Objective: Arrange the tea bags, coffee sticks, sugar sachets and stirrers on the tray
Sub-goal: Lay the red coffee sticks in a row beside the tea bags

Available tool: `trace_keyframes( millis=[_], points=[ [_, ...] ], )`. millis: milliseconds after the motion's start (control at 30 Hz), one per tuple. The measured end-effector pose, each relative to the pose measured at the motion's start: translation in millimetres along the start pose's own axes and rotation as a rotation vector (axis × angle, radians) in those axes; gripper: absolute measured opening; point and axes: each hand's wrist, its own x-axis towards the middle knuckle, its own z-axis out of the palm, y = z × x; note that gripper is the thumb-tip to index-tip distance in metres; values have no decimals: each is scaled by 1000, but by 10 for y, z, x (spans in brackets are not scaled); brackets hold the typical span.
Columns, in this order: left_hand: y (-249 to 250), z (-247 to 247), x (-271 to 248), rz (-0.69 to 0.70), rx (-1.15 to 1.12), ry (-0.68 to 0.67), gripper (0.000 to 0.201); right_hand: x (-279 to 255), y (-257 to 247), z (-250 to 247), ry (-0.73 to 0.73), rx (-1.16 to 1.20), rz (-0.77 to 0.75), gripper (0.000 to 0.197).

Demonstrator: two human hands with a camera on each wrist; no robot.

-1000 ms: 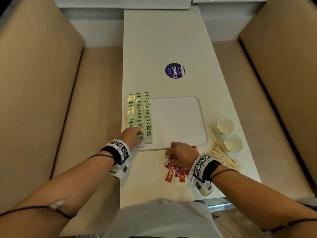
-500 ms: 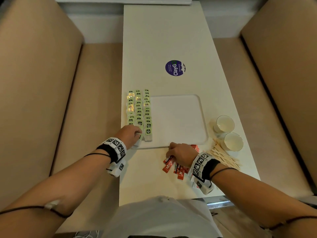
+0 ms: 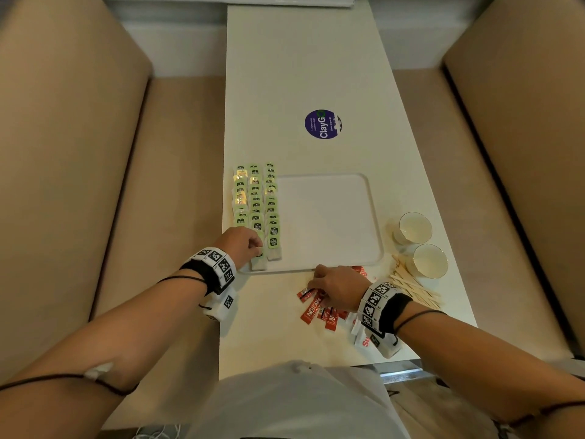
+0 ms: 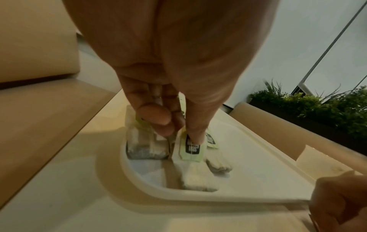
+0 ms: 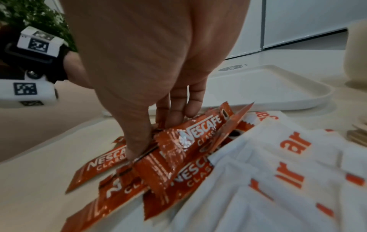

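The left hand (image 3: 242,243) is at the near left corner of the tray (image 3: 373,217), its fingertips (image 4: 195,136) curled down and pinching the green paper tag of a tea bag (image 4: 195,174), setting it at the near end of the middle row. The tea bags (image 3: 256,204) lie in three overlapping rows along the tray's left side, each row running away from the person, each bag's long axis following the row with the tag toward the far end and the pouch toward the near rim. To finish this step well, the bag should be laid flat in line with its row, tag overlapping the bag ahead of it, and the pouch kept inside the rim, which it already nearly touches. The right hand (image 3: 337,289) is on the table just in front of the tray, fingers (image 5: 178,109) curled into the loose pile of red coffee sticks (image 5: 178,149), with the thumb pressing on one; it looks to be gathering or gripping a stick, though the wrist view is too blurred to say which one it has hold of. The sticks lie crossed at mixed angles, so they would need turning parallel before going on the tray. White sugar sachets (image 5: 278,180) overlap beside them, and wooden stirrers (image 3: 411,288) lie fanned further right, near two cups (image 3: 414,228).
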Motion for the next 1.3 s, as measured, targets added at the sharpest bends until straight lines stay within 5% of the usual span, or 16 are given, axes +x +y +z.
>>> trace_keyframes(
  millis=[433, 767, 1100, 1300],
  points=[
    [177, -30, -102, 85, 25, 118, 11, 67, -39, 5, -10, -57, -34, 24],
    [370, 233, -386, 230, 69, -213, 20, 104, -96, 6, 69, -38, -22, 15],
    [578, 394, -525, 309, 139, -448, 57, 123, -214, -273, 178, 117, -67, 18],
    [663, 292, -522, 255, 0, -523, 26, 133, -314, -433, 212, 233, -48, 21]
  ],
)
